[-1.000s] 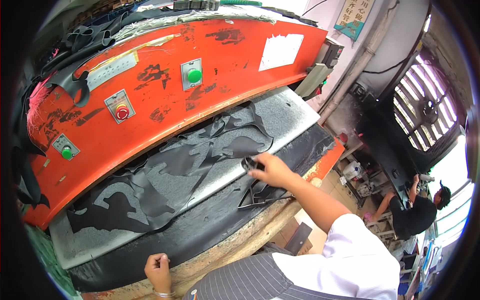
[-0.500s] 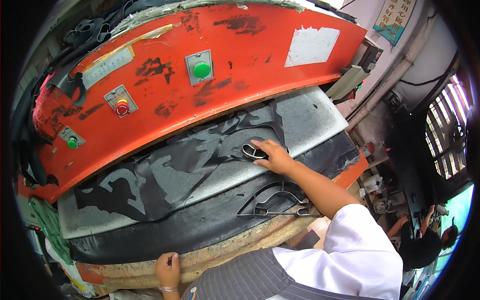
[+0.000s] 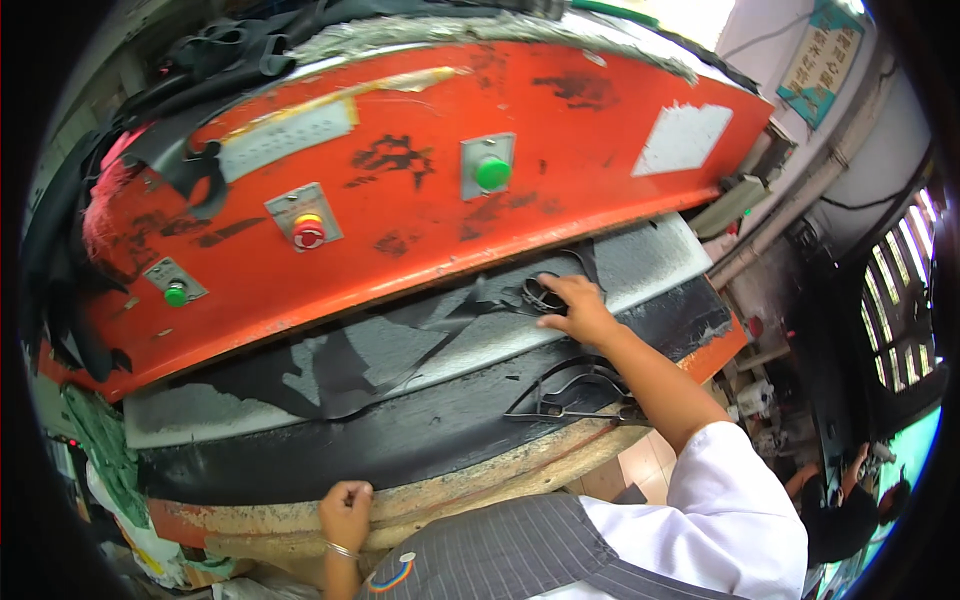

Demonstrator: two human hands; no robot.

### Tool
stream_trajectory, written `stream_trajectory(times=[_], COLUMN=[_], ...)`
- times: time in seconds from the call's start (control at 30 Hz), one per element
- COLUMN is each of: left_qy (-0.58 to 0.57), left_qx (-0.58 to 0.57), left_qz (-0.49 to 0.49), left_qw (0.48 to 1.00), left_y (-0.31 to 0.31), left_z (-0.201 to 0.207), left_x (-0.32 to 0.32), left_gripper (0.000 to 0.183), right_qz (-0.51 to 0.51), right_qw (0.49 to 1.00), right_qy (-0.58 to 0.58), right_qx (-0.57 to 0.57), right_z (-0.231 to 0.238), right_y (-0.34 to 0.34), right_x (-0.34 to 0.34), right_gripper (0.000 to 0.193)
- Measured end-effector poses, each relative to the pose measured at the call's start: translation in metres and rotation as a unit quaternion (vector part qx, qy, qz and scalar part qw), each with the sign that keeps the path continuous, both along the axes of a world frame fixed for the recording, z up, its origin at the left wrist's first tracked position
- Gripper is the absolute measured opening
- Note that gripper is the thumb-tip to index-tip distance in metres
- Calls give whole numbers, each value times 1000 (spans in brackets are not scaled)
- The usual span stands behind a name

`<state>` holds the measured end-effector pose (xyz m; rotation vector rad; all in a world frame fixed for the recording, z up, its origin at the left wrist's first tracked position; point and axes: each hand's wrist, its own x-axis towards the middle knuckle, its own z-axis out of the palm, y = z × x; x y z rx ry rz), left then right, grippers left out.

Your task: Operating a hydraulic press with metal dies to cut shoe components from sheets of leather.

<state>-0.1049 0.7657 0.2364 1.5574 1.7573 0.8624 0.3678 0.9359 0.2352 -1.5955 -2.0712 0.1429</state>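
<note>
My right hand (image 3: 582,312) reaches over the grey board, with its fingers and thumb about a small, round metal cutting die (image 3: 543,293). The die sits on a dark, leather-like sheet (image 3: 340,372) with cut-out gaps, spread along the board (image 3: 657,262). Below my right forearm, a larger curved metal cutting die (image 3: 565,392) rests on the black front ledge. At the ledge's worn near edge, my left hand (image 3: 345,512) is loosely curled into a fist, and nothing shows sticking out of it.
A red machine beam (image 3: 400,200) spans the board's far side, carrying a red stop button (image 3: 309,232) and green buttons (image 3: 492,174). Dark scraps (image 3: 215,60) hang over its top left. Green cloth (image 3: 100,435) lies at the left. Another person (image 3: 845,515) works at far right.
The view has shifted, so the machine sits further right and its beam hides more of the sheet. My right hand stays at the small die; my left hand remains curled at the near edge.
</note>
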Motion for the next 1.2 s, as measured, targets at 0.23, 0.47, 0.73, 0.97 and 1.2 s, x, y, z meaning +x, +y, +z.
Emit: stream_trajectory(times=[0.23, 0.47, 0.73, 0.97, 1.2], left_qy=[23, 102, 84, 157, 161], left_qx=[244, 460, 179, 133, 119], left_qz=[148, 125, -99, -158, -140], left_qw=[958, 873, 975, 966, 970], left_y=[111, 200, 82, 13, 33], left_z=[52, 131, 54, 21, 13], left_x=[-84, -98, -16, 52, 57], left_gripper=[27, 31, 29, 15, 13], right_qz=[-12, -67, 78, 149, 153], right_qw=[973, 940, 981, 979, 982], right_qy=[212, 289, 85, -105, -84], right_qx=[89, 169, -158, -94, -80], right_z=[60, 141, 57, 12, 21], right_y=[-9, 39, -94, -150, -133], right_x=[-63, -118, -131, -147, -139], right_gripper=[57, 30, 43, 47, 29])
